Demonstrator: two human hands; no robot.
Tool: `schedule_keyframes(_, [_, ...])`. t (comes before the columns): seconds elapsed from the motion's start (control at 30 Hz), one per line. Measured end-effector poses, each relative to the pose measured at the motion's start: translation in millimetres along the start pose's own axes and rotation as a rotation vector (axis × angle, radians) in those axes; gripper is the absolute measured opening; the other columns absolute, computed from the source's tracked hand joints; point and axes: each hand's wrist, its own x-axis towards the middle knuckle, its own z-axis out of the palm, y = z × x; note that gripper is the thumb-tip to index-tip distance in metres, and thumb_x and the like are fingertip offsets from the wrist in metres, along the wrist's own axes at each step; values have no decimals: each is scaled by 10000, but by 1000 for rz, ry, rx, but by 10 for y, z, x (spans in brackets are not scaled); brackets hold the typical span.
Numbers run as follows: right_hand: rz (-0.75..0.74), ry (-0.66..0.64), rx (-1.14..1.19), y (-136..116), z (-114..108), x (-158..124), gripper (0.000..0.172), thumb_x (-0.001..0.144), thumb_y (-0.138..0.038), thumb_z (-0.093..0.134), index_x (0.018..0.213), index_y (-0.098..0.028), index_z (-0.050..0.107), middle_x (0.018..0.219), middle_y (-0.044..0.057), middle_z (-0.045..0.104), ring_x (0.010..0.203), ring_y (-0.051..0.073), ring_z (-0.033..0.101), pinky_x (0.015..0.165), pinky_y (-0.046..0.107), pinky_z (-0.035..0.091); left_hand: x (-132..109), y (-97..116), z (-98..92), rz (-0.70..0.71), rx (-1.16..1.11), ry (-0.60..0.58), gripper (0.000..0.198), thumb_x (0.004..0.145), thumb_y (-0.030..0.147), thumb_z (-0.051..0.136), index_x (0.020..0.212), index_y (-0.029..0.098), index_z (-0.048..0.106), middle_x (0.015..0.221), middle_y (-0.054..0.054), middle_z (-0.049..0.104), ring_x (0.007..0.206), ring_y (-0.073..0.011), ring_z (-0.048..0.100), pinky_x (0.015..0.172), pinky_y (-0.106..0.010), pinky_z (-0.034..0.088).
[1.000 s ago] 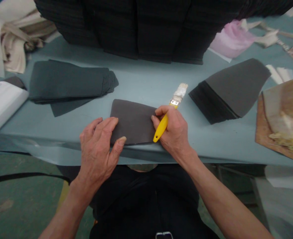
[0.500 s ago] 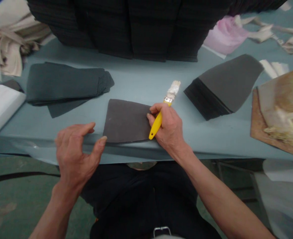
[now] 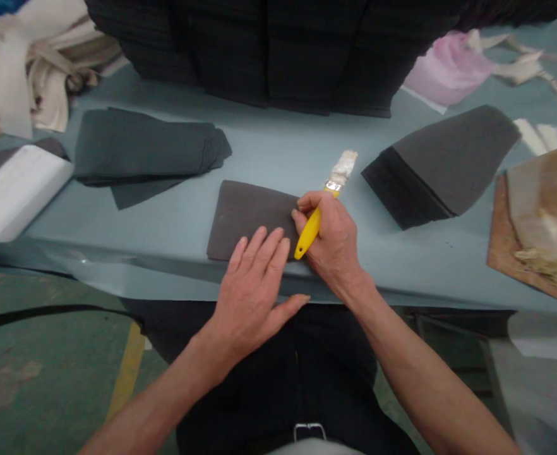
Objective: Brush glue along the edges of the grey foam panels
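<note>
A dark grey flat piece (image 3: 245, 212) lies near the table's front edge. My left hand (image 3: 254, 284) rests with outstretched fingers over its lower part, thumb spread to the right. In my right hand (image 3: 330, 234) is a paintbrush (image 3: 309, 232) with a yellow handle, its white-crusted bristles pointing up and away. The fingertips of that hand are at the right end of the grey piece and partly hide it. To the right sits a neat stack of dark grey pieces (image 3: 453, 158); to the left lies a looser pile of dark pieces (image 3: 150, 145).
Tall black stacks (image 3: 283, 57) line the back of the blue-grey table (image 3: 278, 145). A container on a brown board (image 3: 499, 234) stands at the right. At the left are a white block (image 3: 23, 189) and beige cloth strips (image 3: 46, 76); pink material (image 3: 449, 69) lies at the back right.
My left hand has moved right, from beside the grey piece onto its lower part, and its fingers have straightened. My right hand still holds the paintbrush. The view has shifted slightly.
</note>
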Motion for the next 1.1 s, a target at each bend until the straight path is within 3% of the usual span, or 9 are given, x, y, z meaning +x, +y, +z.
schedule_keyframes(0.17, [0, -10, 32, 1, -15, -5, 80, 999, -212, 605, 1069, -248, 618, 945, 30, 724, 891, 219, 679, 817, 372, 523, -18, 113, 148, -74, 97, -67, 856, 1066, 657, 384, 1640, 25, 337, 1714, -240, 421, 1639, -373, 340, 1339, -541, 283])
schedule_keyframes(0.47, [0, -22, 10, -7, -27, -2, 81, 990, -218, 627, 1067, -246, 625, 946, 37, 722, 897, 232, 670, 817, 379, 517, -55, -23, 94, -91, 189, -19, 815, 1077, 649, 358, 1608, 33, 409, 1684, -210, 482, 1578, -407, 422, 1309, -539, 234])
schedule_keyframes(0.77, [-1, -40, -80, -36, -16, -9, 75, 1012, -218, 614, 1078, -241, 640, 930, 45, 735, 846, 233, 665, 769, 354, 499, -66, -163, 16, -190, 243, 22, 768, 1110, 566, 243, 1572, -14, 443, 1641, -261, 515, 1531, -416, 486, 1264, -562, 319])
schedule_keyframes(0.93, [-15, -41, -78, -27, -5, -9, 128, 1004, -166, 569, 1088, -231, 640, 917, 55, 729, 844, 238, 668, 766, 355, 507, 188, -272, -55, -189, 75, 12, 704, 1122, 505, 270, 1623, 24, 386, 1637, -232, 533, 1553, -364, 489, 1260, -556, 432])
schedule_keyframes(1.1, [-19, -42, -62, -24, -4, -9, 146, 1008, -150, 539, 1070, -230, 643, 903, 59, 724, 828, 235, 662, 755, 352, 511, 532, -386, -52, -124, -54, -176, 788, 1107, 601, 152, 1608, 77, 461, 1687, -190, 482, 1601, -337, 430, 1300, -564, 426])
